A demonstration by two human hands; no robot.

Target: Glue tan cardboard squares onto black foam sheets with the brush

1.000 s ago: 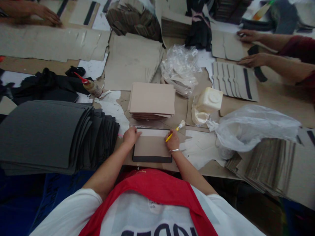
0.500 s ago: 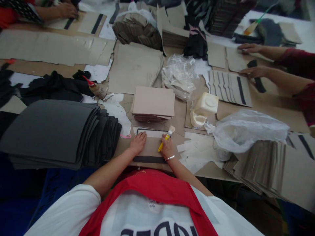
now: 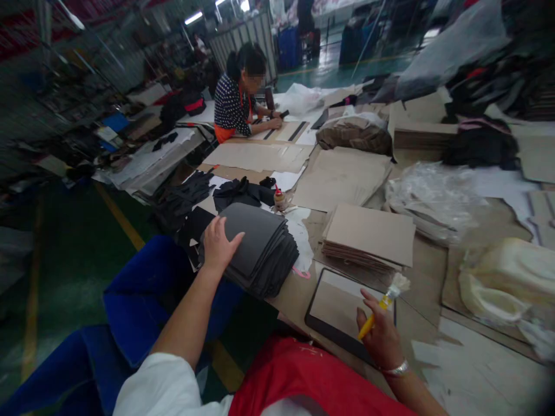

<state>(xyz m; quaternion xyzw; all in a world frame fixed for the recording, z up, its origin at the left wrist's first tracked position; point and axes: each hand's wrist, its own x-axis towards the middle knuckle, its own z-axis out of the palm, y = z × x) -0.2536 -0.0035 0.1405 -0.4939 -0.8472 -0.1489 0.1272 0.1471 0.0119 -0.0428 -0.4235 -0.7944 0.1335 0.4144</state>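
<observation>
My left hand (image 3: 219, 244) is open, its fingers spread at the left edge of a stack of dark grey sheets (image 3: 255, 237). A yellow-handled brush (image 3: 384, 303) is held in my right hand (image 3: 381, 335), bristles pointing up and away. Under that hand lies a beige board (image 3: 333, 306) with a dark border along its edges and a pale strip at its far side. Just beyond the board stands a pile of beige boards (image 3: 368, 231).
A glue bottle with a red tip (image 3: 278, 199) stands behind the grey stack. At right are a cut-open cream plastic jug (image 3: 498, 277) and crumpled clear plastic (image 3: 433, 199). A co-worker (image 3: 236, 101) works across the table. Blue fabric (image 3: 143, 294) hangs at the left.
The view has swung to the left. My left hand has moved off the bordered board to the grey stack. My right hand, still with the brush, has lifted a little.
</observation>
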